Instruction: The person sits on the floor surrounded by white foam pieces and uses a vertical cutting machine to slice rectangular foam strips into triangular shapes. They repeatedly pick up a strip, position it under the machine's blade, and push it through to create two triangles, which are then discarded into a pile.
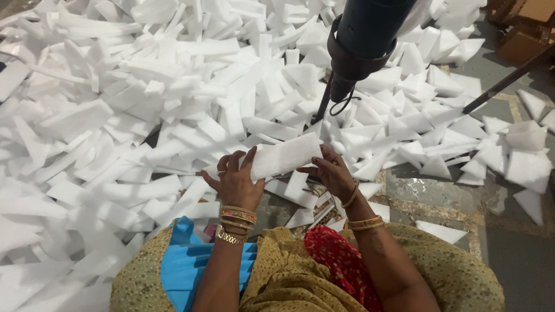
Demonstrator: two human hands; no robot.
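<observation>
Head view: the person sits on the floor, and both hands hold one white foam strip [284,156] just above the lap. The left hand [234,182] grips its left end, fingers curled over the top edge. The right hand [330,171] pinches the right end from below and beside. The strip is rectangular, tilted slightly up to the right, clear of the floor.

A dark tool [361,40] hangs from above, its thin tip [322,107] pointing down just beyond the strip, not touching it as far as I can tell.

A large foam pile [115,115] spreads across the floor to the left and ahead: long strips on the left, more triangular pieces [457,144] on the right. Judging by that mass, a great deal of foam is already cut or handled; how much is left cannot be told, since no separate uncut stock shows. A bare patch of floor [509,248] lies to the right.
</observation>
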